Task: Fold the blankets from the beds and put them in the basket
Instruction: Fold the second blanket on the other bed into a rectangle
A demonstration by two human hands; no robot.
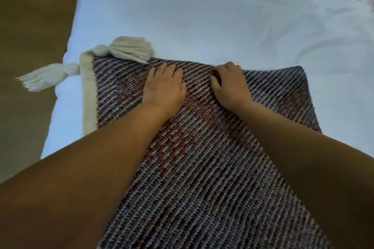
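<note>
Looks like mid-fold to me. The woven blanket point(202, 157) lies flat on the bed point(202, 16), cream tassels point(129, 49) at its far left corner. The left hand point(165, 86) and right hand point(229, 85) sit side by side at its far edge, fingers curled into the fabric. No basket in view, so nothing's stowed yet.

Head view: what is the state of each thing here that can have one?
blanket: lying flat on the bed, apparently folded.
left hand: fingers curled, gripping the blanket's far edge.
right hand: fingers curled, gripping the same edge.
far tassel: lying on the bed.
near tassel: hanging past the bed's side.
bed: sheet wrinkled.
</note>
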